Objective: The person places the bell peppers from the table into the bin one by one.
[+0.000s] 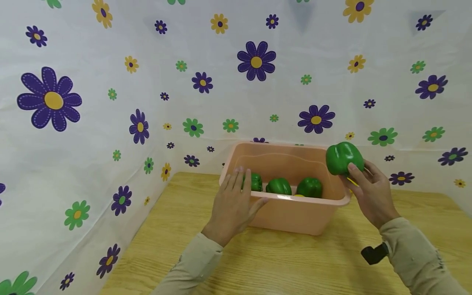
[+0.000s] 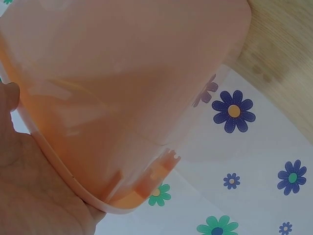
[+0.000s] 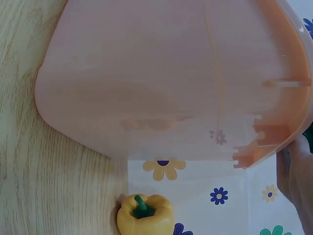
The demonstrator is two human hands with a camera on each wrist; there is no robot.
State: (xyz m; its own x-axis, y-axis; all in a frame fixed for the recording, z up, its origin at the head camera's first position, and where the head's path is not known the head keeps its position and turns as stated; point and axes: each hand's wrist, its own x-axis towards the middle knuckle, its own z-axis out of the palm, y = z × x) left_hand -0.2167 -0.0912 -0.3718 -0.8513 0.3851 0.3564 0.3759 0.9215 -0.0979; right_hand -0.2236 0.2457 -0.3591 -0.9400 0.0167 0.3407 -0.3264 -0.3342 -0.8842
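Observation:
A pink plastic tub [image 1: 287, 215] stands on the table with three green bell peppers in it: one at left [image 1: 255, 182], one in the middle [image 1: 279, 186], one at right [image 1: 309, 187]. A sliver of something yellow [image 1: 299, 195] shows behind its front rim. My left hand [image 1: 231, 203] rests on the front-left rim, fingers straight and reaching over it; the left wrist view shows the palm against the rim. Above the tub's right end, my right hand [image 1: 372, 190] holds another green bell pepper [image 1: 344, 158] between thumb and fingers.
On the table's right side, beyond the tub, sits a yellow bell pepper [image 3: 145, 215], mostly hidden behind my right hand in the head view. The wooden table [image 1: 265, 266] meets flower-printed white sheeting [image 1: 221, 94] at the back and left.

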